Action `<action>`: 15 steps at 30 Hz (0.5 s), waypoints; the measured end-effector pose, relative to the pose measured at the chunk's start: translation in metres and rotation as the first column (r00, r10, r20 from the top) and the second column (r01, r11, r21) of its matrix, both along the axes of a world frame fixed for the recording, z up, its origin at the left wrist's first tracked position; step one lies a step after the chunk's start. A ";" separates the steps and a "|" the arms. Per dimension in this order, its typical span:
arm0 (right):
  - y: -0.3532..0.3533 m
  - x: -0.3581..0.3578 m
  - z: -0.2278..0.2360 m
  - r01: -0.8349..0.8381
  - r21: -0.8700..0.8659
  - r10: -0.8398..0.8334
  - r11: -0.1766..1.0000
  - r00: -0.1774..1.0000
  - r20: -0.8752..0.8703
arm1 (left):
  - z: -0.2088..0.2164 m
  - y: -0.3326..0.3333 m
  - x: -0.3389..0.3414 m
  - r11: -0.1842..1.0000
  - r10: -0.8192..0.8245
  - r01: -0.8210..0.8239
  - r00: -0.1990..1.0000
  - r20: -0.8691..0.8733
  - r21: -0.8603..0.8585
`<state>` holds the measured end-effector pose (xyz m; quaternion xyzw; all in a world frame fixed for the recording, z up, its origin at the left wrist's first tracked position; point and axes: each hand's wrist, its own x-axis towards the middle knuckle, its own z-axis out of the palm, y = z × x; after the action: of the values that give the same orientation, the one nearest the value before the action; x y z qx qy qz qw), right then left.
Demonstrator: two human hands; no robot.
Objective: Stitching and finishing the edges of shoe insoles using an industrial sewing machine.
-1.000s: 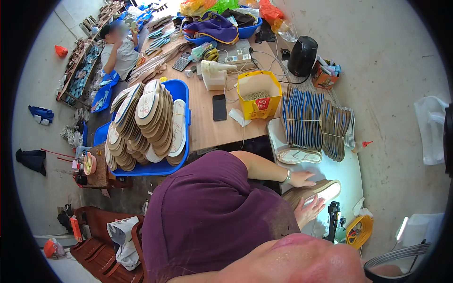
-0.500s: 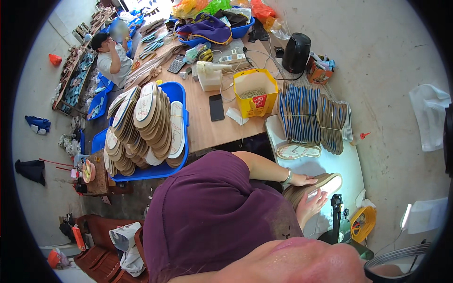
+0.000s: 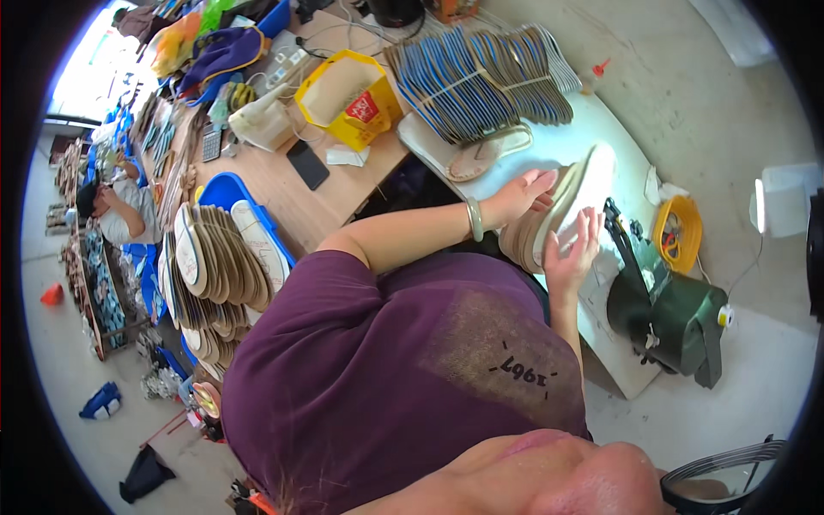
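On the white work surface [image 3: 622,163] stands a stack of shoe insoles [image 3: 524,240], beige and brown at the edges with a white sole-shaped piece [image 3: 592,184] on the outer face. My left hand [image 3: 522,197], below a pale bangle, lies against the near left side of the stack, fingers stretched out. On the other side my right hand [image 3: 573,256] is held up with its fingers spread, close to the white face. Neither hand wraps around the insoles. Whether the right palm touches them I cannot tell.
Bundled insoles [image 3: 481,81] and a loose one [image 3: 489,154] lie farther back. A dark green machine [image 3: 674,326] and a yellow basket [image 3: 678,233] are at the right. Leftward are a yellow bag [image 3: 330,99], a phone [image 3: 307,165], a blue crate [image 3: 227,190] of insoles and a seated person [image 3: 124,210].
The view has turned, shifting the table up and left. My left hand has lifted from lying on top of the stack to its side; my right fingers have spread apart.
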<state>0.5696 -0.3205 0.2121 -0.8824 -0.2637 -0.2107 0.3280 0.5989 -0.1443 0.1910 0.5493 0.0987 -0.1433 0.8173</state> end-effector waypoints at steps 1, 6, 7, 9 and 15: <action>0.000 -0.004 0.005 -0.037 0.017 0.037 0.999 0.999 -0.010 | 0.024 -0.005 0.001 0.990 -0.127 0.120 0.988 -0.086 -0.080; -0.015 0.002 0.023 -0.021 0.291 0.043 0.957 0.997 -0.069 | 0.035 -0.019 0.021 0.919 -0.288 0.280 0.957 0.012 -0.278; -0.023 0.007 0.040 0.108 0.336 -0.056 0.936 0.985 -0.161 | 0.034 -0.017 0.024 0.903 -0.305 0.285 0.952 -0.013 -0.321; -0.047 0.030 0.035 0.258 0.592 0.127 0.763 0.839 -0.529 | 0.038 -0.017 0.030 0.907 -0.368 0.343 0.928 -0.063 -0.246; -0.080 0.052 0.016 0.347 0.752 0.687 0.560 0.314 -0.656 | 0.035 -0.047 0.044 0.852 -0.493 0.464 0.867 -0.074 -0.243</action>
<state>0.6212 -0.4006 0.2284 -0.5327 -0.0059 0.2852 0.7968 0.6431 -0.1912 0.2258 0.4529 -0.0031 -0.3888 0.8023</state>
